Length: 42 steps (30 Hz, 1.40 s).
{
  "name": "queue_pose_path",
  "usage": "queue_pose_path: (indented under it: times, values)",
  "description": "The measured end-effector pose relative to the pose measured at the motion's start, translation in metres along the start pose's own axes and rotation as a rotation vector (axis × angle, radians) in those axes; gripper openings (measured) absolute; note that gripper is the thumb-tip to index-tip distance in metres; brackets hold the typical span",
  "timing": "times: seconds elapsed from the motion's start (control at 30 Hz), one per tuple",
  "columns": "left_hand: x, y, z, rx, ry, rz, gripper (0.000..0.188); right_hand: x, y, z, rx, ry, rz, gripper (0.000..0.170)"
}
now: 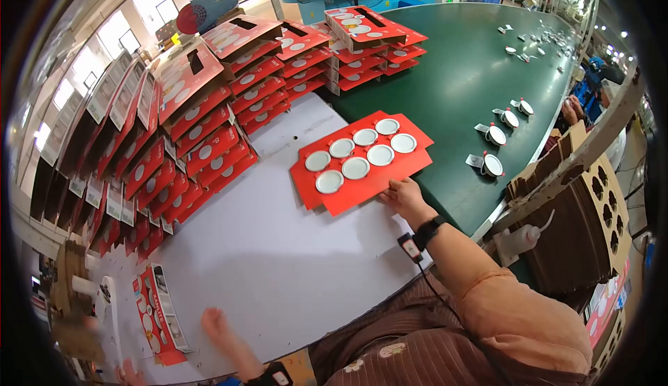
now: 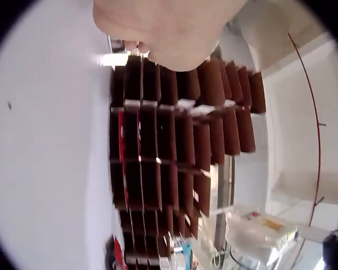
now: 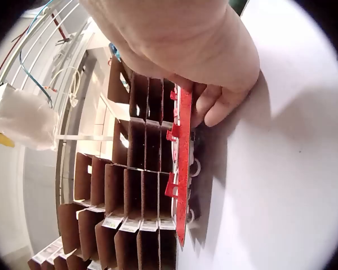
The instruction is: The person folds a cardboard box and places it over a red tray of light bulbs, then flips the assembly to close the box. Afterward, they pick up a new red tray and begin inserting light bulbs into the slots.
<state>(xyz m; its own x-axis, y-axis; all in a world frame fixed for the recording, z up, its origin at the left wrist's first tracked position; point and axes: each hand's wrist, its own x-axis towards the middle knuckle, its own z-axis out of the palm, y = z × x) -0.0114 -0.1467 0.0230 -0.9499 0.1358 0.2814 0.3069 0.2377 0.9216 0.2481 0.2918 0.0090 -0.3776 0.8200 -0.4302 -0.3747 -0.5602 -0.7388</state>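
- The red card (image 1: 360, 153) is at the right edge of the white worktop (image 1: 278, 268), and its far right part reaches over the green worktop (image 1: 431, 59).
- I think the best way is to keep the red card flat, so nothing on it tips or slides.
- The right hand (image 1: 405, 198) has its grip on the card's near edge, toward the right end. From the wrist, I see fingers (image 3: 217, 109) on the side by the white worktop; I can't see well where the thumb is.
- With a grip at just one end, the other end could droop. A second hand under it would likely help.
- It would be wise not to squash the red tabs (image 3: 172, 134) that poke up.
- The card is bright red and holds eight white rounds (image 1: 380, 155) with shiny rims, in two rows of four. White loops poke out underneath.
- The left hand (image 1: 226, 337) is blurry, but looks loose and holds nothing. It is by the white worktop's near left corner, near a flat red box (image 1: 149, 309).
- Piles of red boxes (image 1: 209, 156) stand along the left and far edges.
- Four lamps (image 1: 493, 165) sit in a line by the green worktop's right edge.
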Motion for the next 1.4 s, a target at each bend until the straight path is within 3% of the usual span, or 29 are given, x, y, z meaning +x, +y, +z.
queue_pose_path:
  times: [0.1, 0.13, 0.2, 0.27, 0.4, 0.43, 0.5, 0.6, 0.67, 0.7, 0.8, 0.87, 0.93, 1.0, 1.07, 1.27, 1.33, 1.4]
  values:
    - [0.007, 0.026, 0.05, 0.013, -0.288, 0.032, 0.037, -0.025, -0.002, -0.017, 0.047, -0.061, 0.094, 0.017]
    - [0.009, 0.031, 0.067, 0.035, -0.276, 0.02, 0.037, -0.023, 0.002, -0.034, 0.024, -0.179, 0.108, 0.019]
    - [0.009, 0.051, 0.109, -0.024, -0.536, 0.079, 0.041, -0.045, -0.007, -0.036, -0.048, -0.279, 0.162, 0.025]
    - [0.01, 0.07, 0.148, 0.286, -0.621, 0.168, 0.059, -0.056, -0.012, -0.036, -0.172, -0.331, 0.229, 0.026]
    - [0.009, 0.072, 0.216, 0.476, -0.879, -0.048, 0.09, -0.054, -0.007, -0.044, -0.386, -0.419, 0.269, 0.024]
    - [0.001, 0.081, 0.221, 0.489, -0.876, -0.065, 0.09, -0.053, -0.003, -0.044, -0.438, -0.427, 0.262, 0.024]
    - [-0.014, 0.105, 0.222, 0.85, -0.934, 0.037, 0.103, -0.059, -0.006, -0.032, -0.534, -0.305, 0.261, 0.028]
    - [-0.018, 0.089, 0.224, 0.802, -0.953, -0.094, 0.106, -0.057, 0.002, -0.025, -0.598, -0.287, 0.224, 0.031]
    - [-0.022, 0.098, 0.224, 0.748, -1.003, -0.115, 0.104, -0.08, 0.004, 0.006, -0.561, -0.084, 0.034, 0.032]
    - [-0.025, 0.101, 0.223, 0.692, -1.052, -0.137, 0.102, -0.072, 0.014, 0.009, -0.573, -0.107, -0.015, 0.033]
    - [-0.035, 0.117, 0.216, 0.768, -0.991, -0.118, 0.103, -0.071, 0.023, 0.006, -0.464, -0.096, 0.033, 0.037]
    - [-0.041, 0.117, 0.21, 0.822, -0.953, -0.106, 0.106, -0.072, 0.021, 0.013, -0.624, -0.04, 0.026, 0.045]
    - [-0.047, 0.111, 0.208, 0.85, -0.855, -0.004, 0.105, -0.079, 0.018, 0.022, -0.635, -0.093, -0.021, 0.049]
    - [-0.049, 0.114, 0.208, 0.843, -0.888, -0.034, 0.105, -0.085, 0.024, 0.026, -0.655, -0.138, -0.053, 0.053]
    - [-0.049, 0.116, 0.208, 0.825, -0.903, -0.052, 0.106, -0.081, 0.026, 0.032, -0.574, -0.307, 0.031, 0.053]
    - [-0.051, 0.093, 0.198, 0.681, -0.917, -0.075, 0.104, -0.086, 0.009, 0.027, -0.41, -0.459, 0.288, 0.049]
    - [-0.05, 0.091, 0.197, 0.544, -0.906, -0.222, 0.101, -0.085, 0.011, 0.023, -0.381, -0.443, 0.304, 0.049]
    - [-0.051, 0.092, 0.192, 0.591, -0.881, -0.164, 0.1, -0.084, 0.014, 0.017, -0.354, -0.43, 0.319, 0.049]
